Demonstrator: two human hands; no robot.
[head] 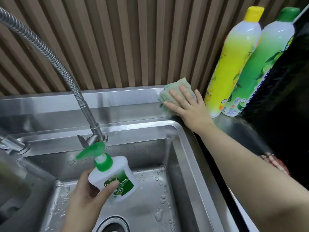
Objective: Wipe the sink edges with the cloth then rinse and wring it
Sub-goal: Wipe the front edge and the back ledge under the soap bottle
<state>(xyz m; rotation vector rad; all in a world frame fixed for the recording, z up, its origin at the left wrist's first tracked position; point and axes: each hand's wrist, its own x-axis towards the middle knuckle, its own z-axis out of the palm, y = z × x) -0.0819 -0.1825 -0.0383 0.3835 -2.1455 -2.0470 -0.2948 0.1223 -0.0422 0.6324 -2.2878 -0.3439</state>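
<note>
A folded pale green cloth lies on the back ledge of the steel sink, near its right corner. My right hand presses flat on the cloth, fingers spread over it. My left hand holds a white soap pump bottle with a green pump head, lifted over the wet sink basin. Water drops dot the basin floor.
A flexible metal faucet hose arcs from the upper left down to its base behind the basin. Two tall detergent bottles, a yellow bottle and a green bottle, stand at the right corner. A ribbed brown wall backs the sink. The drain sits below.
</note>
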